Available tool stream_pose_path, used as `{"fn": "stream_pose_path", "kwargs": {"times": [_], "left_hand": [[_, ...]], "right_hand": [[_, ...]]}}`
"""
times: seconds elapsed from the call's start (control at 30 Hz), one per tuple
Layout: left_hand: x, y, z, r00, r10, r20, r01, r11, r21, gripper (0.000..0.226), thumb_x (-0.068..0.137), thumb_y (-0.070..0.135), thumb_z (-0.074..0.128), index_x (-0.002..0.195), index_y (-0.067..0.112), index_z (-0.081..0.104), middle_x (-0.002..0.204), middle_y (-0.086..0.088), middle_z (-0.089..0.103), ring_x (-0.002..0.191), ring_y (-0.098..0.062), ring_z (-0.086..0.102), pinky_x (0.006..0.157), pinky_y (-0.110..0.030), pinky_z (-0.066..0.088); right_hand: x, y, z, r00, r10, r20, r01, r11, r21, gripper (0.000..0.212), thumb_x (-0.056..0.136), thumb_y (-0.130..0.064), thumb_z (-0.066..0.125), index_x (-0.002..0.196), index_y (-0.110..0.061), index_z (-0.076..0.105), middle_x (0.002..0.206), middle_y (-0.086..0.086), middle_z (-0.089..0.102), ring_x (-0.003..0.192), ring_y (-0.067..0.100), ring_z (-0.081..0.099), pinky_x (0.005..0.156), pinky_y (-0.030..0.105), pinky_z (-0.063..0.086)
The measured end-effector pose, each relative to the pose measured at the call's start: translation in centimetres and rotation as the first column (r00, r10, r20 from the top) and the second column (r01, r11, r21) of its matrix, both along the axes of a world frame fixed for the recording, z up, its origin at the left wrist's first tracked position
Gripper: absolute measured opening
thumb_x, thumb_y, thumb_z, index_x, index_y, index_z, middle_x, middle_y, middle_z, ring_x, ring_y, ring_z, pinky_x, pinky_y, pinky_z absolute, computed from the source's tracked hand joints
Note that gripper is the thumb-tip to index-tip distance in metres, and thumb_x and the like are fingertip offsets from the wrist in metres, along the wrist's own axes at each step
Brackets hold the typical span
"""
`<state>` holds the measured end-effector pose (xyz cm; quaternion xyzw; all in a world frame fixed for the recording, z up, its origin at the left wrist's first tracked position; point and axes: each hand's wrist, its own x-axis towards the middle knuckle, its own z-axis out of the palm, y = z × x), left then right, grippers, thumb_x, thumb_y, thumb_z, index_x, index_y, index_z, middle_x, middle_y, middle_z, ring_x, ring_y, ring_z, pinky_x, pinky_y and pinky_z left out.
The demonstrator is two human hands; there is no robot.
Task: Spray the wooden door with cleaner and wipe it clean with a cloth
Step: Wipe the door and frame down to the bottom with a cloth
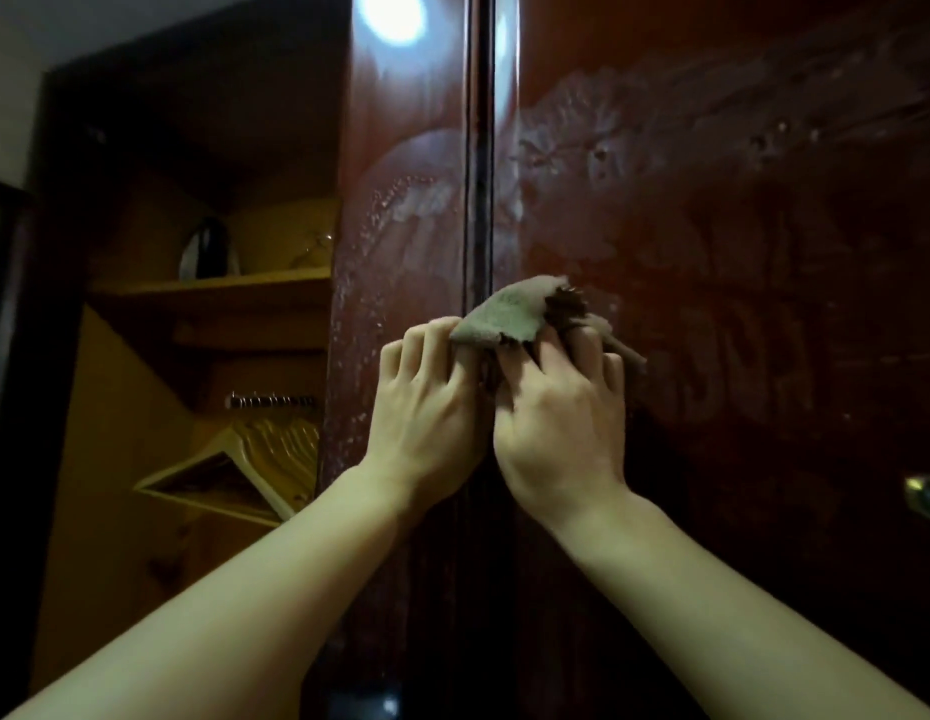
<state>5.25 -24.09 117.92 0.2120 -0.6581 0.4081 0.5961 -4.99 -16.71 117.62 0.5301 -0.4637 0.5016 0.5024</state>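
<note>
Both my hands are up on the wooden door (pixel 712 252), right at the dark vertical seam (pixel 478 226) that runs down between its two panels. My left hand (pixel 426 407) sits just left of the seam and my right hand (pixel 561 418) just right of it, the two nearly touching. The cloth (pixel 509 314) is bunched between them, straddling the seam. The fingers of both hands are curled narrow round it, pinching its lower edge, and its loose top flap sticks up above my knuckles.

The cloth's long axis runs across the seam, tilted, its high end up and to the right and a thin tail trailing down to the right past my right hand. The door stands upright, its long axis vertical, parallel to the seam.

Cleaner residue (pixel 426 200) hangs in pale foamy patches above the cloth on both sides of the seam, with more smeared far right. My guess is the wiping is partly done.

The risks: the crumpled cloth gives little flat contact, so I may just smear streaks. Foam could run into the seam groove and dry there. The loose tail could slip free. Left of the seam, the open wardrobe's hangers (pixel 245 470) sit near my left forearm.
</note>
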Motion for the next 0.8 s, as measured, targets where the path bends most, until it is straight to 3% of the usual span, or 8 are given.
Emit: {"fn": "stream_pose_path", "kwargs": {"times": [0.1, 0.23, 0.4, 0.47, 0.57, 0.63, 0.73, 0.8], "left_hand": [[1.0, -1.1, 1.7, 0.999, 0.015, 0.037, -0.014, 1.0, -0.026, 0.038, 0.085, 0.026, 0.046, 0.114, 0.003, 0.053, 0.105, -0.017, 0.055, 0.091, -0.031, 0.044, 0.077, -0.039, 0.034], [2.9, -2.2, 3.5, 0.997, 0.0, 0.077, 0.003, 0.999, -0.039, 0.034, 0.085, 0.032, 0.043, 0.106, 0.006, 0.051, 0.097, -0.017, 0.056, 0.081, -0.032, 0.045, 0.068, -0.042, 0.038], [5.4, -3.2, 5.0, 0.991, 0.071, 0.11, -0.065, 0.996, -0.06, 0.033, 0.087, 0.032, 0.046, 0.097, 0.005, 0.062, 0.093, -0.015, 0.059, 0.076, -0.032, 0.051, 0.064, -0.041, 0.041], [5.7, -3.0, 5.2, 0.989, 0.082, 0.124, -0.077, 0.996, -0.044, 0.031, 0.087, 0.033, 0.047, 0.092, 0.007, 0.062, 0.09, -0.013, 0.059, 0.075, -0.031, 0.051, 0.064, -0.04, 0.041], [5.9, -2.5, 5.5, 0.99, 0.076, 0.116, -0.075, 0.997, -0.014, 0.033, 0.087, 0.035, 0.046, 0.092, 0.008, 0.064, 0.089, -0.01, 0.059, 0.074, -0.029, 0.052, 0.063, -0.04, 0.042], [6.1, -2.7, 5.5, 0.985, 0.098, 0.145, -0.093, 0.995, -0.044, 0.033, 0.087, 0.035, 0.047, 0.092, 0.008, 0.065, 0.089, -0.009, 0.061, 0.075, -0.029, 0.053, 0.064, -0.039, 0.042], [6.2, -3.2, 5.2, 0.979, 0.11, 0.171, -0.095, 0.991, -0.093, 0.023, 0.085, 0.032, 0.051, 0.081, 0.011, 0.059, 0.081, -0.008, 0.058, 0.07, -0.029, 0.05, 0.062, -0.038, 0.037], [6.2, -3.6, 5.5, 0.985, 0.1, 0.141, -0.089, 0.993, -0.083, 0.02, 0.083, 0.03, 0.053, 0.078, 0.011, 0.056, 0.078, -0.008, 0.055, 0.069, -0.03, 0.048, 0.061, -0.038, 0.037]], "right_hand": [[0.3, -1.2, 2.1, 0.992, -0.056, -0.113, 0.057, 0.998, 0.008, 0.033, 0.084, -0.031, 0.044, 0.099, -0.019, 0.071, 0.086, 0.002, 0.065, 0.096, 0.033, 0.05, 0.078, 0.044, 0.037], [1.1, -1.9, 4.7, 0.98, 0.02, -0.2, 0.015, 0.985, 0.171, 0.044, 0.084, -0.039, 0.037, 0.113, -0.025, 0.066, 0.104, 0.001, 0.065, 0.102, 0.032, 0.047, 0.082, 0.043, 0.039], [1.7, -2.9, 9.0, 0.931, -0.183, -0.315, 0.25, 0.95, 0.187, 0.055, 0.09, -0.052, 0.025, 0.126, -0.033, 0.062, 0.135, 0.0, 0.056, 0.113, 0.03, 0.037, 0.087, 0.043, 0.027], [2.5, -3.3, 10.3, 0.933, -0.247, -0.261, 0.293, 0.944, 0.153, 0.056, 0.091, -0.054, 0.023, 0.116, -0.029, 0.066, 0.131, 0.002, 0.059, 0.116, 0.032, 0.039, 0.089, 0.044, 0.027], [3.6, -3.6, 10.0, 0.963, -0.203, -0.176, 0.213, 0.976, 0.037, 0.044, 0.093, -0.046, 0.034, 0.086, -0.017, 0.066, 0.11, 0.007, 0.067, 0.108, 0.037, 0.05, 0.086, 0.046, 0.035], [3.5, -3.9, 8.4, 0.969, -0.167, -0.185, 0.164, 0.986, -0.032, 0.037, 0.092, -0.039, 0.042, 0.079, -0.013, 0.065, 0.103, 0.007, 0.068, 0.102, 0.037, 0.055, 0.08, 0.045, 0.043], [3.0, -4.8, 7.8, 0.954, -0.204, -0.221, 0.194, 0.979, -0.064, 0.016, 0.083, -0.026, 0.06, 0.089, -0.012, 0.064, 0.108, 0.008, 0.064, 0.105, 0.036, 0.056, 0.071, 0.044, 0.052], [3.1, -5.6, 9.5, 0.951, -0.207, -0.228, 0.204, 0.978, -0.039, 0.038, 0.077, -0.018, 0.063, 0.114, -0.01, 0.062, 0.121, 0.011, 0.061, 0.111, 0.038, 0.055, 0.07, 0.046, 0.054]]}}
